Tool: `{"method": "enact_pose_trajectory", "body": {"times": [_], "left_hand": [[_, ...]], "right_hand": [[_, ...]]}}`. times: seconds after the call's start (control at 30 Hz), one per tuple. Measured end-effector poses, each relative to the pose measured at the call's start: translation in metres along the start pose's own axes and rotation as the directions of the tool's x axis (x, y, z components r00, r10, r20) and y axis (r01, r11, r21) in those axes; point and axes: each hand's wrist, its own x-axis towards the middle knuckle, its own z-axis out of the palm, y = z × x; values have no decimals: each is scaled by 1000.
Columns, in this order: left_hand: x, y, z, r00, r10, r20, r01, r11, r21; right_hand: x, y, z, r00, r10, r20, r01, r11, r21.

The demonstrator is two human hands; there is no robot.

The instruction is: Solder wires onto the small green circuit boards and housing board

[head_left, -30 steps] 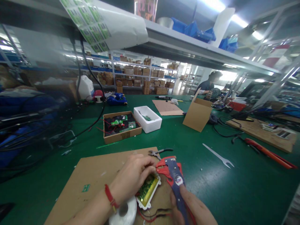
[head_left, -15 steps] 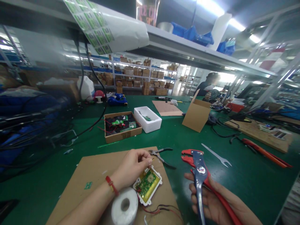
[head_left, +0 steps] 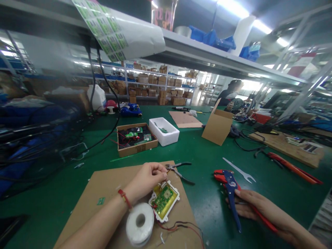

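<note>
My left hand (head_left: 153,176), a red band at its wrist, pinches a thin wire at the top end of a white-framed module (head_left: 165,201) with a green circuit board. In my right hand (head_left: 250,204) is a wire stripper (head_left: 231,188) with red jaws and blue and red handles, low over the green table at the right. Cutting pliers (head_left: 178,171) lie with open handles just beyond the module. A white roll (head_left: 140,224) stands beside my left wrist. Red and black wires (head_left: 184,226) run from the module over a cardboard sheet (head_left: 114,186).
Behind are a cardboard tray (head_left: 137,149) of electronics, a white foam box (head_left: 167,138) and an upright carton (head_left: 217,129). A wrench (head_left: 238,170) and red-handled tool (head_left: 294,167) lie right. A shelf (head_left: 207,46) hangs overhead. A person (head_left: 229,93) is at the back.
My right hand has moved right with the wire stripper, which is now lower and turned, its jaws farther from the module. My left hand keeps nearly the same place.
</note>
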Motion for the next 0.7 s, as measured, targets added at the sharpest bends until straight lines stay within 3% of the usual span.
{"method": "enact_pose_trajectory", "body": {"times": [0.1,0.17,0.23,0.3,0.37,0.47,0.5,0.6,0.7], "left_hand": [[0,2,-1,1000,-1,17,1,1000,17],[0,3,-2,1000,16,27,-17,999,44],[0,4,-5,998,50,33,-53,994,91],[-1,6,-9,995,99,30,-102,981,165],[-3,9,-13,987,159,16,-158,955,253],[-7,14,-16,967,253,-16,-230,901,368],[-8,15,-16,961,276,-29,-242,885,397],[-10,16,-19,947,309,-92,-233,853,467],[-17,21,-24,936,317,-156,-194,831,522]], "right_hand": [[3,-2,-25,972,-167,-165,90,916,-392],[-2,-5,-28,885,-379,-269,124,752,-648],[-10,-10,-10,774,-580,-253,190,594,-781],[-16,-16,29,766,-626,-148,322,573,-754],[-11,-20,82,783,-620,56,512,591,-624],[15,-22,158,708,-589,389,695,678,-238],[26,-21,178,687,-589,426,705,682,-194],[52,-15,215,641,-575,508,723,674,-148],[64,-9,219,604,-589,537,759,631,-161]]}}
